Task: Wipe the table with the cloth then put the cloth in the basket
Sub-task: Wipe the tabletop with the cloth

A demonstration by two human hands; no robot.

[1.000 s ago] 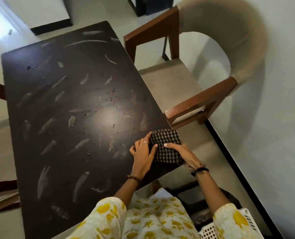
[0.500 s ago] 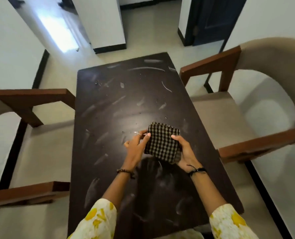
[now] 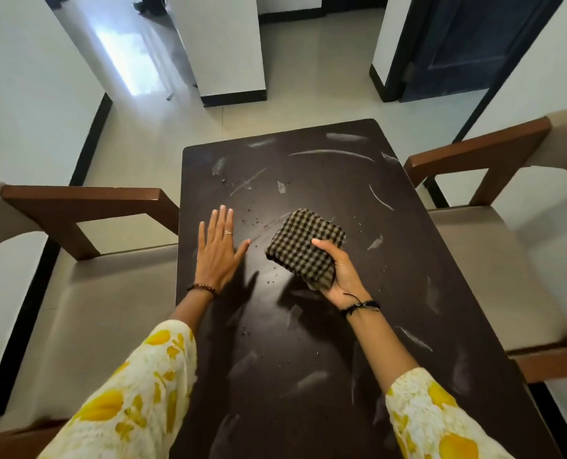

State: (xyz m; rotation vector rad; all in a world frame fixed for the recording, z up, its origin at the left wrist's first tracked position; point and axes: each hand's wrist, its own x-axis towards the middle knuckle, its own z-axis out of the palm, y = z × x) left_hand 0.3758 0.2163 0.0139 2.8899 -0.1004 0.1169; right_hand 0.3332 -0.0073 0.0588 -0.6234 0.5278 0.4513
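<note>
Two chairs (image 3: 76,286) flanking smeared table (image 3: 308,376), right hand (image 3: 343,276) clutching folded cloth (image 3: 303,248), left hand (image 3: 217,251) spread flat.

Single head-worn view, steep downward angle.
The dark table (image 3: 308,326) is seen lengthwise from its near end at arm's reach, chairs (image 3: 86,293) cropped either side.

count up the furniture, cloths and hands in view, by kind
tables: 1, the dark table
chairs: 2, the left chair and the right chair
cloths: 1, the checked cloth
hands: 2, the left hand flat and open, the right hand gripping the cloth
total: 6
</note>
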